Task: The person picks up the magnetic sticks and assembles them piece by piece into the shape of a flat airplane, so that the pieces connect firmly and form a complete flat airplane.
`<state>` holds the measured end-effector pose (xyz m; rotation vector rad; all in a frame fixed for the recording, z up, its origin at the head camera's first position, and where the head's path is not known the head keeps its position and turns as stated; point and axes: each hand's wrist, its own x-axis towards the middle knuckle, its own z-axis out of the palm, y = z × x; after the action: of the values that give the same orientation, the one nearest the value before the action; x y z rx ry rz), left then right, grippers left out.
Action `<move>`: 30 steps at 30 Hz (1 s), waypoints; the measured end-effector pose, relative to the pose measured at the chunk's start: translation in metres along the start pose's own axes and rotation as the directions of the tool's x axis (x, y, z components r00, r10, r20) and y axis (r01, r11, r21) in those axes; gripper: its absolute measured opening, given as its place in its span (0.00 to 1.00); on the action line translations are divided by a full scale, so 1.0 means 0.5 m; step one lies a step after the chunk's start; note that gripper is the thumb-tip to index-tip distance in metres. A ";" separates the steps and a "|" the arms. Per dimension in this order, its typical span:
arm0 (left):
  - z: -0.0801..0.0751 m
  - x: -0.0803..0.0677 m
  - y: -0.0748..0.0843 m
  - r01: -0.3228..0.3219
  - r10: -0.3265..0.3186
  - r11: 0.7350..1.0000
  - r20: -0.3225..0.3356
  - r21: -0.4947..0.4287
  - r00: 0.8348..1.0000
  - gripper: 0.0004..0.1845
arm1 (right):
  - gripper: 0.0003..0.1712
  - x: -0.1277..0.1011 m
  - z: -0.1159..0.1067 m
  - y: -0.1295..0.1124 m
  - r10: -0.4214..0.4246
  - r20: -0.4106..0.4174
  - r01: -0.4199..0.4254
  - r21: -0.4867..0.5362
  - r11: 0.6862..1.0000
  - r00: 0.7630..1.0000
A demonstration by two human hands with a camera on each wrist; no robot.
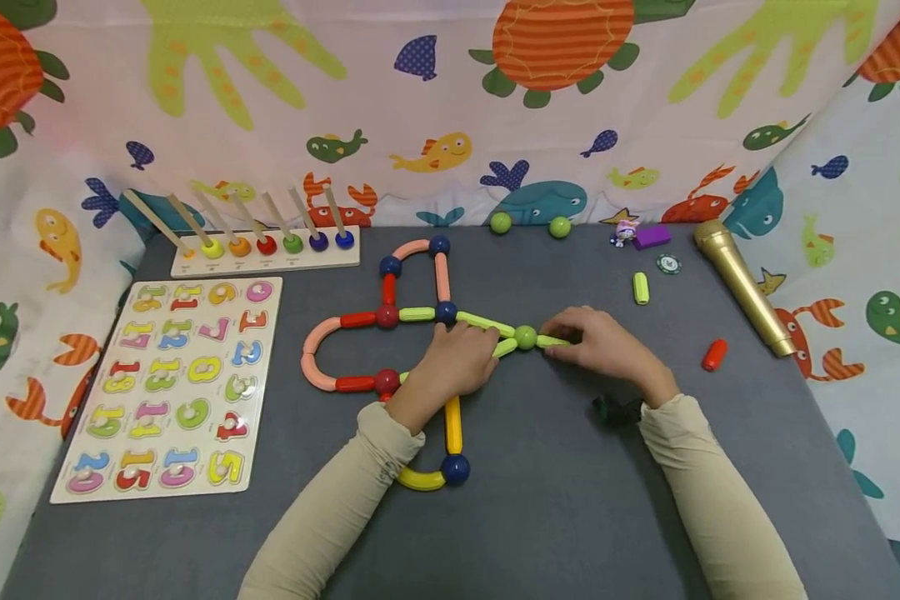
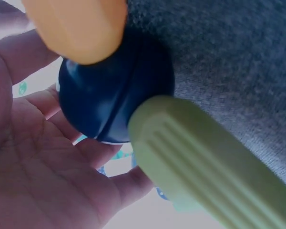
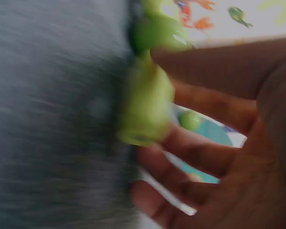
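My right hand (image 1: 600, 343) pinches a short lime-green stick (image 3: 148, 102) between thumb and fingers. One end of that stick meets a lime-green ball (image 1: 526, 337), which also joins two green sticks on its left. My left hand (image 1: 459, 357) lies over the middle of a figure built from ball-and-stick pieces, its fingers at the lower green stick (image 1: 506, 347); the fingertips are hidden. In the left wrist view, a dark blue ball (image 2: 117, 88) near those fingers joins an orange-yellow stick (image 2: 81, 28) and a green stick (image 2: 200, 157). Red balls (image 1: 387, 316) and curved pink sticks (image 1: 317, 337) form the left side.
A number puzzle board (image 1: 172, 392) and a peg stacker (image 1: 270, 254) stand at the left. Toward the right lie a loose green stick (image 1: 641, 288), a red stick (image 1: 714, 355), a gold microphone (image 1: 746, 287) and a purple block (image 1: 652, 237). Two green balls (image 1: 560, 227) sit at the back edge.
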<state>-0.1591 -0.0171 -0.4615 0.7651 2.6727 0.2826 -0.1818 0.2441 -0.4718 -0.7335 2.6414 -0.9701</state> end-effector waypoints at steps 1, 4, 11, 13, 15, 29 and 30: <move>-0.001 0.001 0.001 -0.005 0.005 1.000 0.002 -0.001 1.000 0.21 | 0.11 0.006 -0.010 0.001 0.024 -0.003 -0.024 0.013 1.000 1.000; 0.002 0.005 0.006 -0.014 0.014 1.000 0.003 -0.005 1.000 0.21 | 0.13 0.045 -0.042 0.004 0.074 -0.064 -0.073 0.017 0.997 0.995; 0.013 0.018 0.023 -0.015 0.016 1.000 0.028 -0.024 0.999 0.22 | 0.27 0.169 -0.105 0.064 0.128 -0.245 -0.176 -0.186 0.967 0.961; 0.014 0.022 0.028 -0.020 0.021 0.999 0.028 -0.031 0.999 0.22 | 0.27 0.180 -0.116 0.095 0.133 -0.255 -0.196 -0.240 0.951 0.958; 0.013 0.024 0.032 -0.022 0.023 0.999 0.025 -0.038 0.999 0.22 | 0.24 0.176 -0.119 0.118 0.138 -0.280 -0.213 -0.259 0.942 0.950; -0.014 0.014 0.019 0.018 -0.017 0.999 0.033 -0.038 0.999 0.20 | 0.21 -0.105 -0.033 0.036 0.230 -0.161 -0.243 -0.064 0.968 0.960; -0.017 0.014 0.021 0.025 -0.025 0.999 0.004 -0.022 1.000 0.18 | 0.21 -0.112 -0.022 0.032 0.222 -0.155 -0.232 -0.051 0.971 0.963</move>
<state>-0.1631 -0.0050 -0.4525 0.7243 2.6696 0.3036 -0.1447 0.2899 -0.4715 -0.3715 2.8213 -0.9051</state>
